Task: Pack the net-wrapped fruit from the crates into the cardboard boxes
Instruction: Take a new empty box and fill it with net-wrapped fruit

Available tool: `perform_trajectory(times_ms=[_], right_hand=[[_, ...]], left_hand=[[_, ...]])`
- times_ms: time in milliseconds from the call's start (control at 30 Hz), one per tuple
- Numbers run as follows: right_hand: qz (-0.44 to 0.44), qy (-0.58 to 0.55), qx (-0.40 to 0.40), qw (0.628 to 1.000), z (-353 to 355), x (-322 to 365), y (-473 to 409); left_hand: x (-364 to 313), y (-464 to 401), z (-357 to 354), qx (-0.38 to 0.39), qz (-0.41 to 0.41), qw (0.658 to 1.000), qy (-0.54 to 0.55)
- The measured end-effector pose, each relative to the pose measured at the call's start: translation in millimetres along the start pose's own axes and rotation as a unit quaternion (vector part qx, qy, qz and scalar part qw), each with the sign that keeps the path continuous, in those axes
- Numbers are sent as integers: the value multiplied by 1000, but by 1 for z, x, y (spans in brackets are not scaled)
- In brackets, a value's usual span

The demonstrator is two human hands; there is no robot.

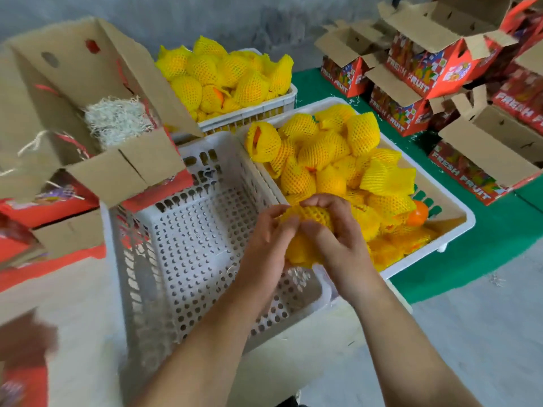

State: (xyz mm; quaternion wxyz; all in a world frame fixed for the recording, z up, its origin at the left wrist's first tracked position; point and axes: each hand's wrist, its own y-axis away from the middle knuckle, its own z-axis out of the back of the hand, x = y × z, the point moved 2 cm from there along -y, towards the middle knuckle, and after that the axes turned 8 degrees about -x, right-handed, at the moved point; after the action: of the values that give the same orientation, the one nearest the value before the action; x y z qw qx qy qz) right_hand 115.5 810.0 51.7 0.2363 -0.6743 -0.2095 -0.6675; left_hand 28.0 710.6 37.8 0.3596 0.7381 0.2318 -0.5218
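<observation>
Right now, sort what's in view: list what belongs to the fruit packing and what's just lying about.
Job:
- netted fruit held in left hand and right hand
- full crate
- rear crate
- open box with shredded padding

Lying about:
- empty crate
- green mat

Soft, even daylight is filling the room; left of the fingers (282,227), edges are blurring and bending.

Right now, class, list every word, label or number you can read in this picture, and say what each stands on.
"FRESH FRUIT": red side of the upper stacked box.
"FRESH FRUIT": red side of the near right box.
"FRESH" with more cut off: box at the right edge.
"FRUIT", partly blurred: small back box.
Round logo on the upper stacked box: too blurred to read.
</observation>
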Motion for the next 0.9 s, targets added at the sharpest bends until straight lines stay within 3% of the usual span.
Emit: perform_trajectory(times_ms=[100, 233, 433, 600, 767, 833, 900], right_hand=[[0, -24, 50, 998, -47, 9, 24], [-79, -34, 117, 989, -119, 13, 69], [-121, -39, 185, 974, -232, 16, 156], [-128, 4, 220, 967, -342, 4, 248], [-134, 22, 257, 957, -441, -16, 319], [-95, 99, 272, 953, -467, -24, 333], [2, 194, 295, 936, -489, -27, 338]], left_hand=[[-7, 25, 50, -54, -20, 998, 34], [-22, 63, 123, -140, -78, 985, 72], [-21, 137, 252, -208, -169, 962, 47], [-10, 215, 393, -208, -110, 972, -25], [8, 269, 511, -261, -76, 956, -113], [13, 279, 544, -263, -53, 952, -145], [18, 292, 582, -265, -24, 939, -219]])
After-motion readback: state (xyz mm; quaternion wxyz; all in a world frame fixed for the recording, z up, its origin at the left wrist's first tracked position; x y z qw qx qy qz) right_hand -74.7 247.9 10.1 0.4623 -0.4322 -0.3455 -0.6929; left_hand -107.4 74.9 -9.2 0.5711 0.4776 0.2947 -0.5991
